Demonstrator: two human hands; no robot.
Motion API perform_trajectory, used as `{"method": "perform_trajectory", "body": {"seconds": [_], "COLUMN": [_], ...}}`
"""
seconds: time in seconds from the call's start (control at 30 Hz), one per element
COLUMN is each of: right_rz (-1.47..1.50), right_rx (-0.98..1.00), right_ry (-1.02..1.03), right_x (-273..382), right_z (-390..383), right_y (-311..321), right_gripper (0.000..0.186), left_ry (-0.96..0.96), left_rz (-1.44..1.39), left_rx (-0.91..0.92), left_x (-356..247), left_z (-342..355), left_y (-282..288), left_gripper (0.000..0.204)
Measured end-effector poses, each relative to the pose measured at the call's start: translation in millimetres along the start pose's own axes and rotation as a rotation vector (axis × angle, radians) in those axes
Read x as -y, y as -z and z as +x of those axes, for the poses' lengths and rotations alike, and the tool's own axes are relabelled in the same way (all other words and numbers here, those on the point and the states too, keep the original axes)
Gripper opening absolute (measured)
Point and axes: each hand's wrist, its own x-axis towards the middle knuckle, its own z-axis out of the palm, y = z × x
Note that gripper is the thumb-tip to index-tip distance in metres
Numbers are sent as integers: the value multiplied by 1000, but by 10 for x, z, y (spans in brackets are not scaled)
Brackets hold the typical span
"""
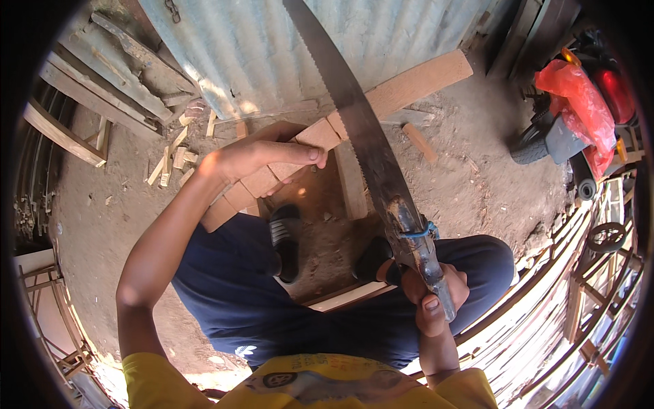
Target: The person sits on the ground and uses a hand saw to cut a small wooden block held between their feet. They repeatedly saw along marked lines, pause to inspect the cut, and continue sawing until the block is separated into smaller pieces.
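My right hand (436, 300) is wrapped round the worn handle of a hand saw (368, 136), which has a blue tie near the base of its blade. The long toothed blade points up and away, crossing over a wooden plank (409, 85). My left hand (272, 157) grips that plank left of the blade, thumb on top and fingers underneath. Several cross lines, cuts or marks, divide the plank's near part. Its near end lies by my left knee, while the far end slants up to the right. Whether the teeth touch the wood I cannot tell.
Wood offcuts (174, 160) litter the dirt floor at left, and a loose block (419, 142) lies beyond the saw. A corrugated metal sheet (238, 54) stands ahead. Boards (109, 82) lean at the far left. A red plastic bag (579, 102) hangs on a motorbike at right.
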Motion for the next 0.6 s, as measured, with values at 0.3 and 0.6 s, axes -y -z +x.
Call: {"method": "perform_trajectory", "body": {"seconds": [0.3,0.6], "right_rz": [4,4], "right_rx": [111,88], "right_ry": [-361,-645], "right_x": [-238,-1367], "right_z": [-78,-494], "right_y": [-169,-1079], "right_gripper": [29,29], "left_ry": [407,724], "left_rz": [-53,193], "left_rx": [114,81], "left_x": [477,1862], "left_z": [256,709], "left_y": [358,754], "left_gripper": [45,65]}}
